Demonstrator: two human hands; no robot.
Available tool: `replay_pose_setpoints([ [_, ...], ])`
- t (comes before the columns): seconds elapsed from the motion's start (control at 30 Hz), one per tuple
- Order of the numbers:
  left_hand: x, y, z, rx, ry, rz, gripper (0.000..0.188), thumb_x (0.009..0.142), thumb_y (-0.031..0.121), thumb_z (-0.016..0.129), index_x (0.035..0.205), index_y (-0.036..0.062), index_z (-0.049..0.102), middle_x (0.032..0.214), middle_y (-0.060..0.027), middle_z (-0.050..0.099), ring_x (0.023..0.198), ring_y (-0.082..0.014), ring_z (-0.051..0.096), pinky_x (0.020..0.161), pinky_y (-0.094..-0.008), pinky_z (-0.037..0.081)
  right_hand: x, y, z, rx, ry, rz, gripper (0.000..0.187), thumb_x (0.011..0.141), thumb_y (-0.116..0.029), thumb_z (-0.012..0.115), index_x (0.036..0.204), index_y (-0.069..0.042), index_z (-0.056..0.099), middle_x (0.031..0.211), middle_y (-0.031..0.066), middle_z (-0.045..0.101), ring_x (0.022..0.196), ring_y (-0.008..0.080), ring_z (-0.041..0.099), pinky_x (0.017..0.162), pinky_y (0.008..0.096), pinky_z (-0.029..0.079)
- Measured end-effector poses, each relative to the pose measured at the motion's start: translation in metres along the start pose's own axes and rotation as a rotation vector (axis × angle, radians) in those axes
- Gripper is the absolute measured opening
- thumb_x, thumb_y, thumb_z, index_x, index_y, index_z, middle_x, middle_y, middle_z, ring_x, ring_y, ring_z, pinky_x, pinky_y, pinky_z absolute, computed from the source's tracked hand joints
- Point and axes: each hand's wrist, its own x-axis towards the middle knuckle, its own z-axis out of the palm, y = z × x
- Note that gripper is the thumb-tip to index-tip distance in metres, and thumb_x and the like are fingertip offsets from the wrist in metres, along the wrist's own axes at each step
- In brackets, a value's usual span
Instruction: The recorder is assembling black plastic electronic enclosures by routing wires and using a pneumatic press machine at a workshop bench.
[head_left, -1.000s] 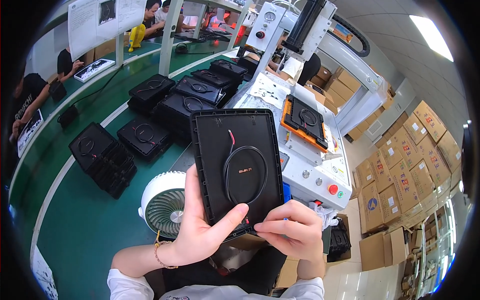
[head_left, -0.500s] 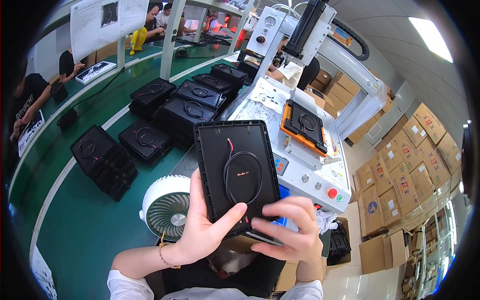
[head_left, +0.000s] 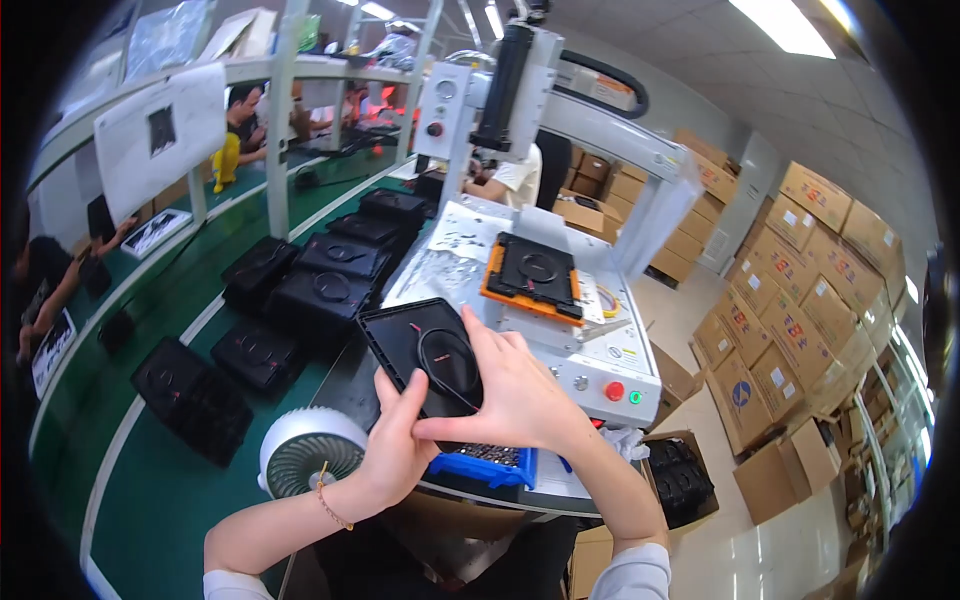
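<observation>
The left hand [head_left: 393, 455] grips a black panel [head_left: 393, 335] at its lower-left edge, thumb bent over its face. The right hand [head_left: 510, 392] spreads wide across the panel's right side; whether it grips is unclear. The panel tilts near a blue tray [head_left: 485, 472]. Farther off, an orange fixture [head_left: 528, 306] sits on a white machine [head_left: 600, 352].

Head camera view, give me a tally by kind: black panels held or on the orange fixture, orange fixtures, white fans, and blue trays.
Black panels: 2
Orange fixture: 1
White fan: 1
Blue tray: 1
Total: 5
</observation>
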Motion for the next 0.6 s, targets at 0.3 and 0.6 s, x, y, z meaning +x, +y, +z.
replay_pose_setpoints([
  [0.3,0.153,-0.022,0.013,1.173,-0.193,0.302,0.056,0.096,0.054,0.041,0.125,0.0066,0.048,0.122,-0.0164,0.051,0.109,-0.0294,0.049,0.091,-0.0433,0.038,0.007,0.100,-0.073,-0.205,0.186,0.281,0.124,0.055,-0.068,0.073,0.139,0.012,0.029,0.116,0.0358,0.053,0.113,0.0455,0.053,0.097,0.0444,0.043],
  [0.6,0.225,-0.034,0.075,1.870,0.102,0.262,0.110,0.075,0.076,0.050,0.127,-0.0197,0.040,0.115,-0.0323,0.057,0.113,-0.0425,0.054,0.093,-0.0441,0.045,-0.056,0.143,-0.132,-0.306,0.283,0.598,0.118,0.056,-0.061,0.074,0.142,0.006,0.030,0.126,0.0314,0.052,0.119,0.0437,0.049,0.102,0.0442,0.039],
])
